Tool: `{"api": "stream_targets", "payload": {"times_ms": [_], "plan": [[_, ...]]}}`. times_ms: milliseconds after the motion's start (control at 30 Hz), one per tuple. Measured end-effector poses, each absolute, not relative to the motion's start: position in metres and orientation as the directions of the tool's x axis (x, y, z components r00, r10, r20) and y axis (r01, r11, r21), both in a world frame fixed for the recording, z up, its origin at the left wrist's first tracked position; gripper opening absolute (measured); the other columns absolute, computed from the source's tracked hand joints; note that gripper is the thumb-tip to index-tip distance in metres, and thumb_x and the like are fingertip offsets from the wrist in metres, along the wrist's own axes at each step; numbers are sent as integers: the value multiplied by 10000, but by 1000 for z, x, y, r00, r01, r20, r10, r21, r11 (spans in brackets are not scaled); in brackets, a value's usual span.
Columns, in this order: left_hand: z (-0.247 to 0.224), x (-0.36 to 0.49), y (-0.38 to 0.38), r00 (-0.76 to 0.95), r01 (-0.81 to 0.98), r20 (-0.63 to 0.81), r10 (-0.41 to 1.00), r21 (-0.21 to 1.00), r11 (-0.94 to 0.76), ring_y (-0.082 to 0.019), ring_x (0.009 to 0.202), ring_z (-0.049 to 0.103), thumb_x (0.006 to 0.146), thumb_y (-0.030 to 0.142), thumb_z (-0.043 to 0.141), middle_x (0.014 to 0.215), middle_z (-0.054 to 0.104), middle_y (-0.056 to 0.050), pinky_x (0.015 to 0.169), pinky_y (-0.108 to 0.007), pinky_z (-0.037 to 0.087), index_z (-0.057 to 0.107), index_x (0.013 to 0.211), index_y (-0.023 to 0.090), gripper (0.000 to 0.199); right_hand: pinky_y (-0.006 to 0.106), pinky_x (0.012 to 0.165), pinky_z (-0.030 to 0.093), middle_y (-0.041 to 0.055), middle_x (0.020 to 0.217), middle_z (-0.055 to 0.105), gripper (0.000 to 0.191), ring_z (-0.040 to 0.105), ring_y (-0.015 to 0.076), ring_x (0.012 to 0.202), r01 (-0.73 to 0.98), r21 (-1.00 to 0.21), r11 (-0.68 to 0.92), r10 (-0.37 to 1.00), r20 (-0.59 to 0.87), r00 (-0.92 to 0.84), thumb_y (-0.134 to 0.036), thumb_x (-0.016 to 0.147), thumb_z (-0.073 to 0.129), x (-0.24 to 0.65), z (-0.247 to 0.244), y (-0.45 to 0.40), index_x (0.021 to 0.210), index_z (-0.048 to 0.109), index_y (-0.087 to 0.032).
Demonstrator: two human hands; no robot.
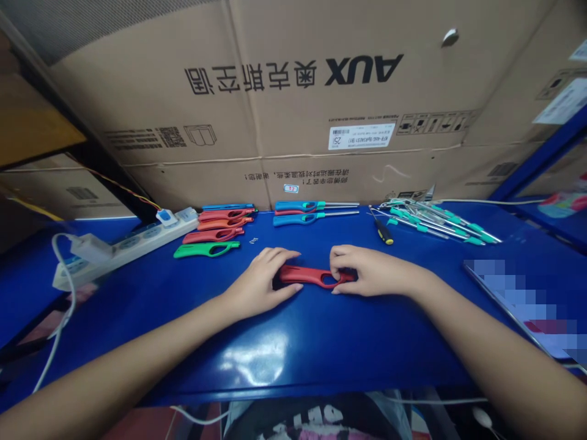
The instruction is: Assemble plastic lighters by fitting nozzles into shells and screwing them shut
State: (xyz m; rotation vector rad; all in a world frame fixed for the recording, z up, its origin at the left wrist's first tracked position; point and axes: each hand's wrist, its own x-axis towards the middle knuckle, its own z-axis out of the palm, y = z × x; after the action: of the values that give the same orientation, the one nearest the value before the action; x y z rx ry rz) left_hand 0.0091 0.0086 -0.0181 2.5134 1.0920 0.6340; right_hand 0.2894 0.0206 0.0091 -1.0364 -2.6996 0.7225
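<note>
A red lighter body point(305, 275) with an oval trigger opening lies across the middle of the blue table, between both hands. My left hand point(263, 281) wraps its left end, the fingers along the far side and the thumb along the near side. At the other end, next to the trigger opening, my right hand point(362, 271) is closed on it with bent fingers and thumb. That tip is partly hidden by the fingers. No metal tube shows on this red body.
A green lighter body point(206, 249) lies in a row with red, orange and blue ones. Blue lighters with metal tubes point(296, 218) sit behind. A screwdriver point(381, 229), a pile of metal tubes point(435, 221), a power strip point(132, 244) and a cardboard wall point(293, 122) surround the work area.
</note>
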Motion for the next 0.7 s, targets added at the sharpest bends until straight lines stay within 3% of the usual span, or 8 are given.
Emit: {"api": "stream_targets", "payload": {"times_ms": [200,500,700], "plan": [[-37,9,14,545,566,280,791,573,-593,-250,1110,625,912,325,670,1167,665,-79,1022,-438,498,531,1352,241,469,272,703,385,32,953,564,289,518,164,801,652,-415,635,706,-30,-707,-446,905,681,291,7,24,833,551,-198],[-37,8,11,503,498,297,811,667,-553,-229,1088,647,854,273,726,1169,653,-75,1003,-408,530,594,1277,243,444,270,675,380,32,921,593,326,526,164,775,642,-384,664,692,-9,-722,-515,929,629,288,6,23,866,554,-204],[-43,8,12,461,472,311,831,707,-526,-201,974,670,835,262,726,1147,673,-74,922,-384,567,550,1316,214,514,282,710,399,55,892,677,267,605,186,813,748,-222,625,779,237,-580,-363,1036,437,289,6,26,913,610,-201]]}}
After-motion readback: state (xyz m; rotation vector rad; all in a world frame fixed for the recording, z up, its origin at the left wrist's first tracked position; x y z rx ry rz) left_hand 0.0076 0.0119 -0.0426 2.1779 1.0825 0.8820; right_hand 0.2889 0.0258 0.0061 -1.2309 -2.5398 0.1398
